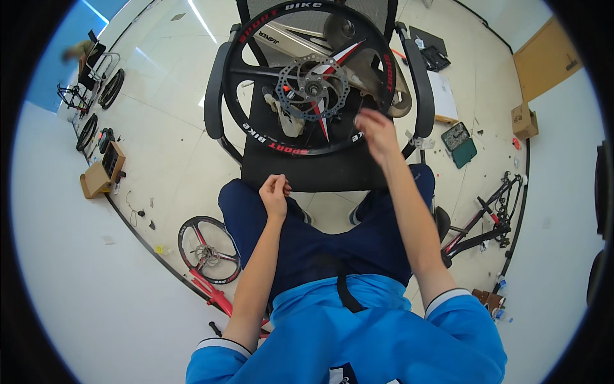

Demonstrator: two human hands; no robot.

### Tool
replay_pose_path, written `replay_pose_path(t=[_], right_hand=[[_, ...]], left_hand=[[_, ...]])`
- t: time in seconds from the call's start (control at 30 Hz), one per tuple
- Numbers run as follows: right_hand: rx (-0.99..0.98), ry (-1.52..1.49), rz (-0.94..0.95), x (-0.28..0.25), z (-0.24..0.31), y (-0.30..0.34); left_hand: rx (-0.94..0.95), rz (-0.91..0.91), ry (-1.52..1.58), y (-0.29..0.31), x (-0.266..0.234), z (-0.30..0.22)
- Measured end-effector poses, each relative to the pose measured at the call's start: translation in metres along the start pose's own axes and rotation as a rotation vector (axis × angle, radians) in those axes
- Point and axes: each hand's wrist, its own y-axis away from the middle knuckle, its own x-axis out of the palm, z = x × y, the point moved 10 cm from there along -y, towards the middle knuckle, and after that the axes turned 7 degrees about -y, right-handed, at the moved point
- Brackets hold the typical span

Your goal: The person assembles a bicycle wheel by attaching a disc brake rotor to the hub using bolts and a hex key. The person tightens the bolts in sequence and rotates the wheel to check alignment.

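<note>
A black bicycle wheel (297,151) with broad spokes lies on the seat of a black office chair (300,173). At its hub sits a silver brake disc (332,96) with many holes. My right hand (378,136) is over the wheel's near right rim, thumb and fingers pinched together; whatever they hold is too small to make out. My left hand (275,197) rests by my left thigh at the seat's front edge, its fingers curled closed and their inside hidden. A whitish crumpled glove or rag (292,123) shows through the wheel, left of the disc.
Under the wheel's far side lies a pale frame part (288,41). A second wheel (185,246) and a red frame (217,297) are on the floor at left. At right are a dark bicycle frame (480,224), a green case (464,153) and a cardboard box (524,121).
</note>
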Motion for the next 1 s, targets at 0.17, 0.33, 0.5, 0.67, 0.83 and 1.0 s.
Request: replay_pose_path(t=[0.17,0.33,0.5,0.67,0.83,1.0], right_hand=[[0.283,-0.113,-0.035,-0.002,-0.098,0.091],[0.279,-0.15,-0.084,0.001,-0.114,0.086],[0.157,0.221,-0.052,-0.002,-0.076,0.067],[-0.444,1.019,-0.024,-0.019,-0.011,0.087],[-0.593,0.935,-0.383,-0.075,0.017,0.088],[-0.589,1.282,-0.231,-0.048,0.022,0.079]], left_hand=[[0.037,0.279,-0.11,0.018,0.064,-0.007],[0.103,0.425,-0.306,0.003,0.112,-0.027],[0.031,0.433,-0.231,-0.015,0.109,-0.013],[-0.105,0.425,-0.25,-0.015,0.097,0.002],[-0.104,0.429,-0.297,-0.015,0.098,0.002],[-0.007,0.492,-0.37,-0.013,0.101,-0.01]])
